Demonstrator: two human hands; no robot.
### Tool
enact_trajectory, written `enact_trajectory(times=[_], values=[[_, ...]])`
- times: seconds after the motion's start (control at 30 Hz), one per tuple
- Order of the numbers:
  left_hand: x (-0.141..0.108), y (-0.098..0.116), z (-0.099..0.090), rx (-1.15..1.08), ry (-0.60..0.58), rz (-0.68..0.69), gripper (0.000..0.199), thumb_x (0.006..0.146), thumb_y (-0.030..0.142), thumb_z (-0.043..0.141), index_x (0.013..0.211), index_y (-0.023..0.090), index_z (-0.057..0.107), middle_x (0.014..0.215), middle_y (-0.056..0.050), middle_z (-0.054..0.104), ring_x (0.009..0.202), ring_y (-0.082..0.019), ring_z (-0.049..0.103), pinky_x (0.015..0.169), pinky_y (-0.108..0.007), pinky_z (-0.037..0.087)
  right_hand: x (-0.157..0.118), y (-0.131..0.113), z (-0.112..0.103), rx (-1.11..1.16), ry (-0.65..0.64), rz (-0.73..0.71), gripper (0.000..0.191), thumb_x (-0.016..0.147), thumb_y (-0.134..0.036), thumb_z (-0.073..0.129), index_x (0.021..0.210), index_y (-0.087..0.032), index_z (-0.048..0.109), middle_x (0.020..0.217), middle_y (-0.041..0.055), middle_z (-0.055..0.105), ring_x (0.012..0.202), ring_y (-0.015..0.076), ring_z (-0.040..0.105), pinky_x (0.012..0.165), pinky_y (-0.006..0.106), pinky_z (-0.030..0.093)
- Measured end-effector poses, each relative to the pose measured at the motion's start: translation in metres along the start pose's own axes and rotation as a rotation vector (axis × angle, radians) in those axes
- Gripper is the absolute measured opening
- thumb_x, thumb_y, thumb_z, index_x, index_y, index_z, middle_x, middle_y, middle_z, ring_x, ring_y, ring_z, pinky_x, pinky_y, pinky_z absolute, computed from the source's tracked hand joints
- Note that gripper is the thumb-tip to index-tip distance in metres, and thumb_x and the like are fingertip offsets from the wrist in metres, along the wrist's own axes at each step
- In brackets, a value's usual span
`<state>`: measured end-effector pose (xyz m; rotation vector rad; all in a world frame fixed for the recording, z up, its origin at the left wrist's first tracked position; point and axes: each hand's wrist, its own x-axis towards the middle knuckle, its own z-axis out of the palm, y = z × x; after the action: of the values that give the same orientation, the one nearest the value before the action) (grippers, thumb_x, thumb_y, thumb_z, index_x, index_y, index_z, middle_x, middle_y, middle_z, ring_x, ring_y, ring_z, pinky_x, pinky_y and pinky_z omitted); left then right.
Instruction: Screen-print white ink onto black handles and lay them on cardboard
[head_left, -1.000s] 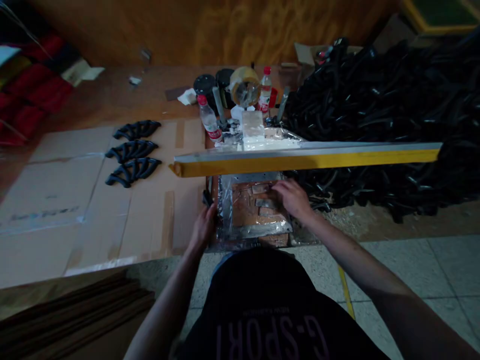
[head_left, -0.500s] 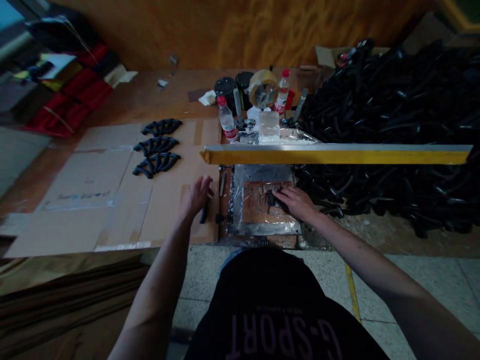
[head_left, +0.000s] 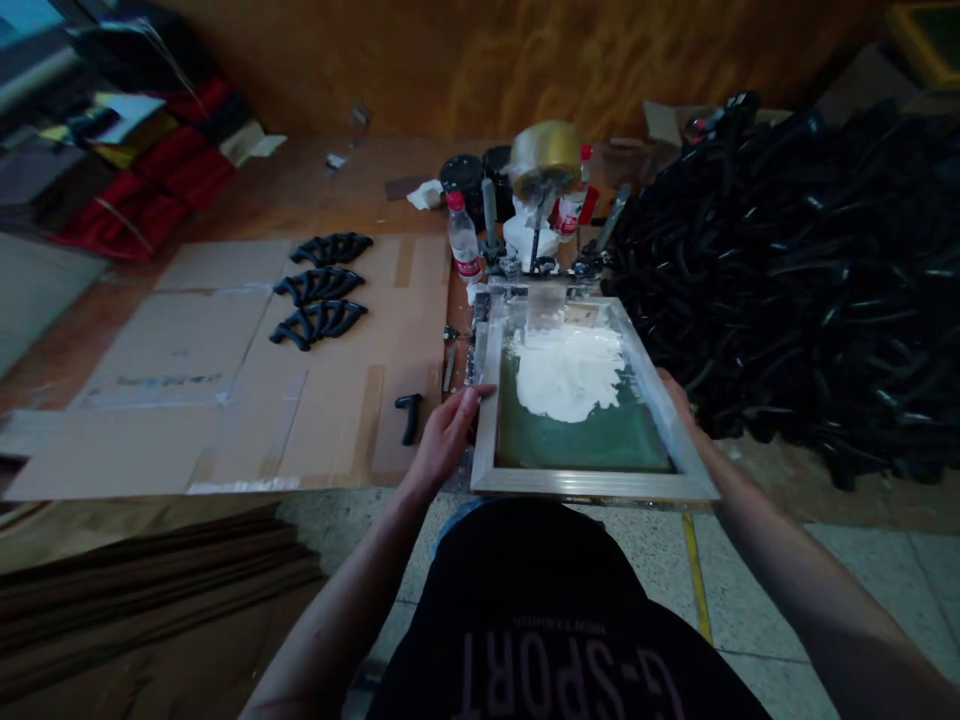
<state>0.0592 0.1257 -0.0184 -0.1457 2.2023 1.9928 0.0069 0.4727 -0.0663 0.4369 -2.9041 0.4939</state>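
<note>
A metal-framed printing screen (head_left: pixel 592 482) lies flat in front of me, with green mesh and a patch of white ink (head_left: pixel 568 373) on its far half. My left hand (head_left: pixel 447 436) touches the frame's left rail, fingers spread. My right hand (head_left: pixel 677 398) rests against the right rail, mostly hidden behind it. One black curved plastic part (head_left: pixel 409 415) lies on the cardboard just left of my left hand.
Flattened cardboard (head_left: pixel 225 400) covers the bench on the left and carries three rows of black parts (head_left: pixel 320 290). A big heap of black parts (head_left: pixel 795 260) fills the right. Behind the screen stand a water bottle (head_left: pixel 465 240), a tape roll (head_left: pixel 544 155) and black tins.
The screen frame, raised edge-on before, has swung down flat over the plate. My left hand put down a black part on the cardboard and moved to the frame. My right hand left the plate.
</note>
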Motion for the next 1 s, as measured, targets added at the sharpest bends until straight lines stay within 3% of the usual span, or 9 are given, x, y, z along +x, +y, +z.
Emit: enact_trajectory(times=[0.1,0.17,0.23,0.33,0.47,0.67,0.8,0.9,1.0], values=[[-0.002,-0.046,0.006,0.034,0.001,-0.097,0.061,0.086,0.047,0.057,0.140,0.020,0.049,0.071,0.001,0.058,0.057,-0.010,0.048,0.055,-0.021,0.039,0.026,0.004,-0.016,-0.011,0.185,0.160,0.028,0.091,-0.026,0.049,0.108,-0.018,0.070,0.105,0.0133,0.066,0.098,0.0283,0.061,0.086,0.045,0.051],[0.003,-0.065,0.011,0.092,0.020,-0.129,0.064,0.084,0.040,0.060,0.144,0.021,0.043,0.065,0.004,0.054,0.055,-0.009,0.045,0.056,-0.020,0.038,0.054,-0.020,-0.015,-0.009,0.219,0.095,0.046,0.084,-0.031,0.062,0.128,-0.018,0.058,0.131,0.0146,0.053,0.118,0.0318,0.050,0.098,0.048,0.044],[0.009,-0.075,0.014,0.147,0.032,-0.140,0.063,0.084,0.035,0.060,0.143,0.020,0.045,0.064,0.005,0.052,0.056,-0.009,0.045,0.058,-0.020,0.038,0.081,-0.053,-0.007,-0.021,0.133,-0.039,0.060,0.080,-0.031,0.068,0.135,-0.017,0.049,0.137,0.0150,0.047,0.123,0.0328,0.044,0.100,0.049,0.041],[0.014,-0.082,0.014,0.185,0.031,-0.153,0.060,0.083,0.033,0.060,0.140,0.020,0.048,0.063,0.005,0.052,0.058,-0.010,0.047,0.059,-0.021,0.039,0.103,-0.091,0.008,-0.033,-0.046,-0.095,0.044,0.081,-0.027,0.065,0.123,-0.016,0.056,0.117,0.0125,0.060,0.108,0.0287,0.052,0.089,0.041,0.045],[0.015,-0.088,0.011,0.227,0.022,-0.142,0.057,0.085,0.034,0.058,0.139,0.020,0.049,0.066,0.004,0.054,0.062,-0.011,0.050,0.062,-0.022,0.040,0.080,-0.099,0.018,-0.060,-0.221,-0.198,0.012,0.083,-0.017,0.055,0.090,-0.017,0.065,0.090,0.0092,0.065,0.092,0.0246,0.055,0.079,0.033,0.042],[0.015,-0.091,0.012,0.235,0.012,-0.133,0.055,0.086,0.036,0.056,0.138,0.020,0.049,0.071,0.002,0.057,0.065,-0.012,0.053,0.062,-0.022,0.041,0.035,-0.086,0.000,0.006,-0.334,-0.612,0.021,0.072,-0.005,0.052,0.085,-0.016,0.064,0.083,0.0076,0.063,0.084,0.0211,0.051,0.074,0.031,0.036],[0.015,-0.087,0.013,0.184,0.030,-0.152,0.056,0.083,0.036,0.060,0.135,0.019,0.052,0.065,0.004,0.054,0.058,-0.010,0.049,0.058,-0.021,0.040,0.043,-0.089,0.000,0.074,-0.294,-0.547,0.015,0.072,-0.008,0.054,0.077,-0.019,0.062,0.074,0.0036,0.060,0.077,0.0193,0.050,0.071,0.030,0.035],[0.014,-0.084,0.013,0.126,0.030,-0.164,0.058,0.081,0.037,0.062,0.136,0.019,0.052,0.061,0.006,0.050,0.054,-0.009,0.045,0.055,-0.020,0.037,0.033,-0.093,0.010,0.009,-0.145,-0.504,0.019,0.077,-0.007,0.051,0.086,-0.016,0.065,0.084,0.0084,0.063,0.084,0.0219,0.051,0.074,0.032,0.037],[0.013,-0.081,0.013,0.086,0.029,-0.185,0.062,0.080,0.038,0.063,0.137,0.019,0.050,0.061,0.007,0.048,0.053,-0.008,0.043,0.053,-0.019,0.035,0.018,-0.095,0.013,0.030,-0.169,-0.567,0.024,0.077,-0.007,0.051,0.093,-0.015,0.066,0.087,0.0092,0.065,0.086,0.0220,0.053,0.075,0.032,0.039]])
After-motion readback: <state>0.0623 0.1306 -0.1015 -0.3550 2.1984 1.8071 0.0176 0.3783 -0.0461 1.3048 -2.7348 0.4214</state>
